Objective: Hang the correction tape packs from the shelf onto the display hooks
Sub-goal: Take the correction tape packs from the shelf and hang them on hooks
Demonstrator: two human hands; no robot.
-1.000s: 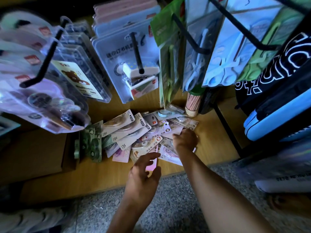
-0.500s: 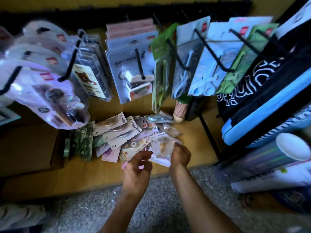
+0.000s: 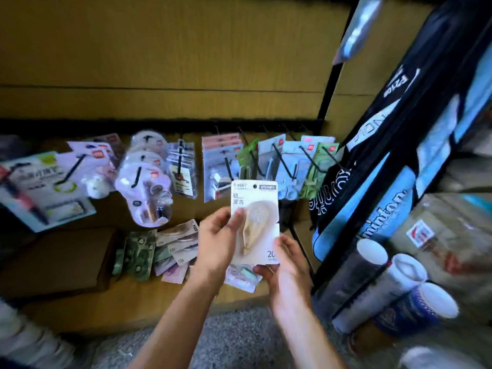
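Note:
A white correction tape pack (image 3: pixel 259 209) with a beige dispenser in its blister is held upright in front of me, its hang hole at the top. My left hand (image 3: pixel 217 242) grips its left edge with the thumb on the blister. My right hand (image 3: pixel 286 265) holds its lower right corner and a second, pale pack (image 3: pixel 241 276) beneath it. More correction tape packs (image 3: pixel 177 245) lie in a loose pile on the wooden shelf (image 3: pixel 159 302). Black display hooks (image 3: pixel 283 162) stick out from the rail behind, most carrying other goods.
Blister packs of stationery (image 3: pixel 145 179) hang along the rail at left and centre. A brown box (image 3: pixel 53 259) sits on the shelf at left. A black and blue bag (image 3: pixel 386 161) and several tubes (image 3: pixel 383 286) stand at right. Speckled floor (image 3: pixel 239 339) lies below.
Both hands rose from the pile on the shelf, lifting a white pack upright. The view tilted up, showing the rail of hooks and the wall above.

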